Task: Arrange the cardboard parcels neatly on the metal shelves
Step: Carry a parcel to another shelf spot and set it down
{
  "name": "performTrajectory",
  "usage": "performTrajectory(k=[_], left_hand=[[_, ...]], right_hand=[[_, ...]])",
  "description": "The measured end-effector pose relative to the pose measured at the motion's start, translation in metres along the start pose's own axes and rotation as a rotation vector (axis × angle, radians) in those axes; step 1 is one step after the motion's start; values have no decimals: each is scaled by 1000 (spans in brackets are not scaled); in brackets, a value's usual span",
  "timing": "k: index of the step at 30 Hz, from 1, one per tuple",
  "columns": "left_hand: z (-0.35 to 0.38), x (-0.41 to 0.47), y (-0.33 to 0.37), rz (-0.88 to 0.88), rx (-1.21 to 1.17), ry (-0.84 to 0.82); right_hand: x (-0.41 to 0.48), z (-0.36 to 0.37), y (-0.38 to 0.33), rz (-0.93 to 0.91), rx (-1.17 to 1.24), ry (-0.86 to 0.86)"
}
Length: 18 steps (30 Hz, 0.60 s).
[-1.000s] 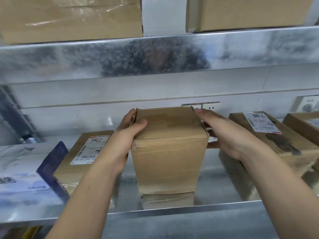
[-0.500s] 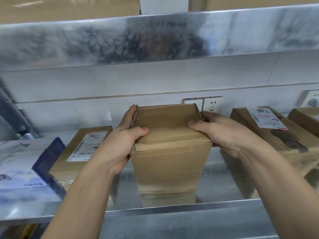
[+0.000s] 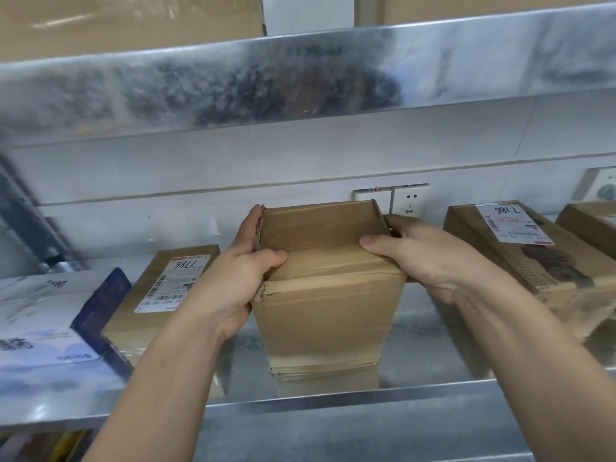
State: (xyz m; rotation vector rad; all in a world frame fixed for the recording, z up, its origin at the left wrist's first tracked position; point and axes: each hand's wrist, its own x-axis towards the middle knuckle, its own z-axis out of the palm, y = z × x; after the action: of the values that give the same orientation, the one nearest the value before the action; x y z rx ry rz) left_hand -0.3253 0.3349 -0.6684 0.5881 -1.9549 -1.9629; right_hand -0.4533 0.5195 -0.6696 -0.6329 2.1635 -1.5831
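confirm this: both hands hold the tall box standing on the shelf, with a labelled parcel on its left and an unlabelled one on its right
Wrong on one point: the head view shows the right parcel bears a white label too. The rest stands: left hand and right hand hold the tall box standing on the shelf, the left parcel labelled.

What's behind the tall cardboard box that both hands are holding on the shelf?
The white wall, with a wall socket showing past the top right corner of the tall cardboard box. Anything directly behind it, low on the shelf, is covered by the box itself.
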Motion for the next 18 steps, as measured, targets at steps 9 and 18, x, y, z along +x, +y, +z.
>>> performTrajectory(k=[9, 18], left_hand=[[-7, -6, -1, -48, -190, 83], [-38, -4, -7, -55, -498, 89]], right_hand=[[-5, -10, 11, 36, 279, -34], [2, -9, 85, 341, 223, 56]])
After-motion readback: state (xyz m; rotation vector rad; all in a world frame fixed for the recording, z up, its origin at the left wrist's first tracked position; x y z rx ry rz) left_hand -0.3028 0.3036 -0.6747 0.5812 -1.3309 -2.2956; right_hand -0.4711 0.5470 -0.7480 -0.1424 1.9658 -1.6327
